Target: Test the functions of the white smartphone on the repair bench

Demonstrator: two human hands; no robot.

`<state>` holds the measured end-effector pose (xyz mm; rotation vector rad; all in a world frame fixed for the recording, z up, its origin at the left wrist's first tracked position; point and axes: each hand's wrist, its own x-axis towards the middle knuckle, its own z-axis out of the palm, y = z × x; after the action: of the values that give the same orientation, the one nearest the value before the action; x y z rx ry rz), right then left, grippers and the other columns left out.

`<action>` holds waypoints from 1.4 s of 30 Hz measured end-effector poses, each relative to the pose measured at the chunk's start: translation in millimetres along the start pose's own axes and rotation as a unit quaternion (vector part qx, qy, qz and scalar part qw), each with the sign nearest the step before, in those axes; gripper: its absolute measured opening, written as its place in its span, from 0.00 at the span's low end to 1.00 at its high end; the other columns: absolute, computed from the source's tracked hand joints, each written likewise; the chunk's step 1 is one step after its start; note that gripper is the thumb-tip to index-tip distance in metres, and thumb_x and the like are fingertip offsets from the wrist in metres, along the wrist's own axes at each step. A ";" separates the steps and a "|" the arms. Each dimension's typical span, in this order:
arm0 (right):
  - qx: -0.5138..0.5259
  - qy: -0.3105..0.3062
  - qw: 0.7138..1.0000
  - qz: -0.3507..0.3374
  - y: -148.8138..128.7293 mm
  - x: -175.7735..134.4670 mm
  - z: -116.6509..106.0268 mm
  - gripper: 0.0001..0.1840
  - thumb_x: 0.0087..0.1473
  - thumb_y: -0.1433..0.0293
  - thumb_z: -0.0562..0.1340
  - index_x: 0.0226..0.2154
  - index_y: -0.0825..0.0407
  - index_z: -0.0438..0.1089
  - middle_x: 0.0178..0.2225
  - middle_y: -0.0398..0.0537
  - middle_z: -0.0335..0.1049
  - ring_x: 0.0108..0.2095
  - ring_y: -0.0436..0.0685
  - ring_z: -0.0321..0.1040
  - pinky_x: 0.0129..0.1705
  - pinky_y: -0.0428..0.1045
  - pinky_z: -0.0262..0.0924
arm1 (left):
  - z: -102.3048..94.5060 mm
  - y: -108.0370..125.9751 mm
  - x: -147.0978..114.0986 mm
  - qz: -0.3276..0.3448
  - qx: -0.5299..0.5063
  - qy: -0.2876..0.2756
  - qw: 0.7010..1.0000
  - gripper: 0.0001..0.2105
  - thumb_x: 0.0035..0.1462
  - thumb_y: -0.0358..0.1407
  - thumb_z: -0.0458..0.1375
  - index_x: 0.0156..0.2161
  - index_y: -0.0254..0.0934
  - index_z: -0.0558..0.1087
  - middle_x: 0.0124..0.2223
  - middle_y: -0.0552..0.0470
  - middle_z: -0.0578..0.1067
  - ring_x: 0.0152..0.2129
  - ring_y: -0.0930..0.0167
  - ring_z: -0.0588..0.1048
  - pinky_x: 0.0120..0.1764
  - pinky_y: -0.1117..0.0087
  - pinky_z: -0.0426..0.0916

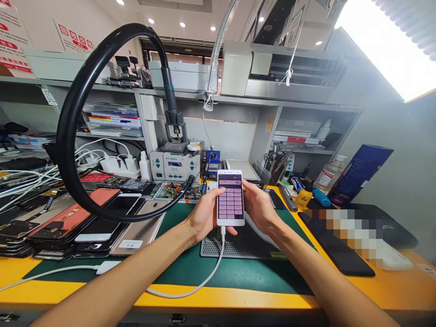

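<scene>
In the middle of the head view a white smartphone [230, 198] stands nearly upright, its lit screen showing a grid of labelled boxes. My left hand [206, 210] is closed round the phone's left side, the thumb on the front edge and some fingertips coming out below it. At the right edge my right hand [259, 204] also grips the phone; most of its fingers are hidden behind it. A white charging cable [218, 263] is plugged into the phone's bottom end and curves down to the left. Beneath the hands lies a grey perforated mat [252, 250] on a green work mat [265, 274].
Stacked phones and phone parts [91, 213] fill the left side. A black hot-air hose [64, 118] loops from a rework station [175, 164]. At right are a yellow bottle [304, 196], a clear bottle [330, 172] and a black phone [335, 243]. A lamp [391, 45] shines above.
</scene>
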<state>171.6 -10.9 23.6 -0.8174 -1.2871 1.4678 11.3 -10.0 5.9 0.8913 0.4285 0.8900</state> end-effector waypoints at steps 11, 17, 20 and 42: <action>0.003 0.001 1.000 0.004 2.3 0.3 -0.5 0.26 0.62 0.51 0.55 0.50 0.50 0.75 0.43 0.49 0.79 0.44 0.64 0.71 0.46 0.56 0.62 | 1.1 -0.2 0.0 -0.002 0.014 0.024 1.000 0.19 0.68 0.42 0.49 0.56 0.32 0.71 0.39 0.39 0.79 0.34 0.60 0.80 0.28 0.60 0.80; 0.006 0.007 1.000 -0.001 2.2 1.4 -0.5 0.24 0.60 0.51 0.57 0.46 0.50 0.76 0.43 0.49 0.79 0.43 0.64 0.72 0.46 0.56 0.62 | 3.0 2.2 -1.7 0.019 -0.008 -0.012 1.000 0.22 0.69 0.45 0.47 0.57 0.32 0.71 0.40 0.40 0.79 0.34 0.61 0.80 0.29 0.61 0.80; 0.005 0.009 1.000 0.002 2.3 1.6 -0.2 0.24 0.61 0.51 0.57 0.46 0.50 0.76 0.43 0.49 0.79 0.44 0.63 0.72 0.46 0.56 0.62 | 3.2 3.1 -2.2 0.021 -0.015 -0.024 0.999 0.24 0.69 0.46 0.46 0.58 0.32 0.71 0.40 0.40 0.79 0.35 0.60 0.80 0.30 0.61 0.80; 0.003 0.008 1.000 -0.004 2.1 1.7 -0.1 0.25 0.60 0.50 0.58 0.46 0.51 0.76 0.42 0.50 0.79 0.44 0.64 0.72 0.45 0.56 0.62 | 4.6 3.8 -3.2 0.022 -0.017 -0.022 0.999 0.23 0.69 0.45 0.46 0.58 0.33 0.71 0.40 0.41 0.79 0.34 0.61 0.80 0.30 0.61 0.80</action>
<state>170.7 -9.2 21.8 -0.8181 -1.2726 1.4564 10.6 -13.6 11.6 0.8912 0.3556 0.9144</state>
